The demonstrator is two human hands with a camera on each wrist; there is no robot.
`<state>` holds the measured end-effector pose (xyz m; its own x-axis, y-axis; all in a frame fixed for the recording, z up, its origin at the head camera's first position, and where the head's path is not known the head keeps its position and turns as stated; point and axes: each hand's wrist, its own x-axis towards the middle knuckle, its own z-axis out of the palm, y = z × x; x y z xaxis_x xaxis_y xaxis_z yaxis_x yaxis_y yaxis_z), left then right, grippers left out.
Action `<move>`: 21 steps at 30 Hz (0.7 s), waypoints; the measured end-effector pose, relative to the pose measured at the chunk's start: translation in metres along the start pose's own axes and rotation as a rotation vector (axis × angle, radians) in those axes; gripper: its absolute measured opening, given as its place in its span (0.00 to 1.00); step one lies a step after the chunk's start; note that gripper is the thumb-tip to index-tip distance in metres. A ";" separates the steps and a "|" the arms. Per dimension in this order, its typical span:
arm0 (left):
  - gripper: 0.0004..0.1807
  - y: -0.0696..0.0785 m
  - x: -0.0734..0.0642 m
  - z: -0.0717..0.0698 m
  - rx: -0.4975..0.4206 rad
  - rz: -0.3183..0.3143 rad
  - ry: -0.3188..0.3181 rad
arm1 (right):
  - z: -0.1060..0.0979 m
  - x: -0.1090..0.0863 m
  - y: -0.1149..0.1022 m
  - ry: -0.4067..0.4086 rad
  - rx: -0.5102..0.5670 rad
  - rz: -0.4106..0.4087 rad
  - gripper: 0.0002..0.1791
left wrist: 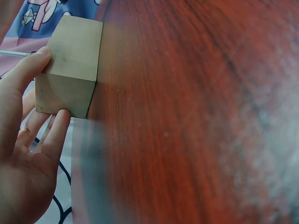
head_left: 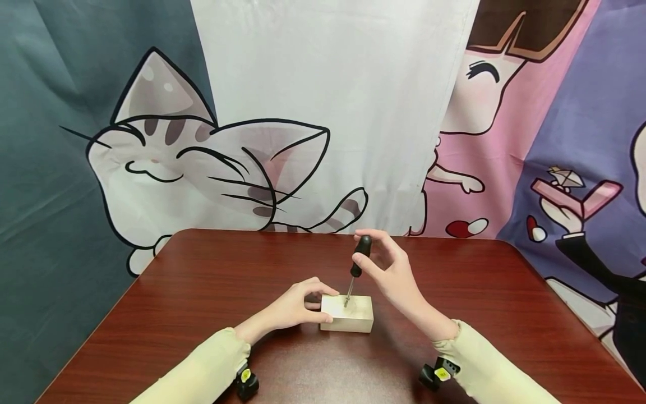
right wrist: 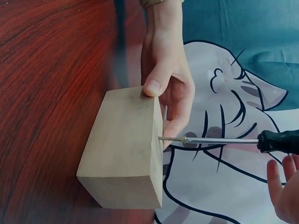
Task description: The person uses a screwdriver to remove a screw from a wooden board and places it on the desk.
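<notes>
A pale wooden block (head_left: 348,321) lies on the table, gripped at its left end by my left hand (head_left: 295,306), thumb on the near side and fingers toward the back. In the left wrist view, the thumb and fingertips press against the block (left wrist: 77,49). A screw (right wrist: 172,139) stands in the block's top face, its threads partly showing. The metal shaft of a black-handled screwdriver (head_left: 360,257) meets the screw's head. My right hand (head_left: 396,275) holds the handle between thumb and fingers, above the block, with the screwdriver leaning slightly to the right.
The reddish-brown wooden table (head_left: 212,280) extends around the block on all sides. Behind it hangs a cartoon-printed curtain (head_left: 328,67) along the table's far edge. Small black wrist devices (head_left: 247,384) sit under both sleeves.
</notes>
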<state>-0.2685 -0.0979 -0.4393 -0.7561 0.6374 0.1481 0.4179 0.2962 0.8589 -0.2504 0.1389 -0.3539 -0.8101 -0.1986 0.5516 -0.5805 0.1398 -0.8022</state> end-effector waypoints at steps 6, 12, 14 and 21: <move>0.24 0.000 0.000 0.000 0.000 0.002 0.000 | 0.000 0.000 0.000 0.026 -0.017 0.042 0.22; 0.25 0.000 0.000 0.000 0.007 -0.003 0.000 | -0.003 -0.001 -0.001 -0.006 -0.043 0.020 0.26; 0.25 0.000 0.000 0.000 0.005 0.001 0.000 | -0.004 -0.001 -0.001 -0.019 -0.055 0.013 0.26; 0.24 0.000 0.001 0.000 0.002 -0.002 -0.001 | -0.005 -0.001 -0.001 -0.074 -0.033 -0.018 0.25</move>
<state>-0.2692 -0.0975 -0.4397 -0.7567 0.6373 0.1458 0.4171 0.2990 0.8582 -0.2497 0.1439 -0.3525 -0.7916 -0.2729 0.5467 -0.5986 0.1668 -0.7835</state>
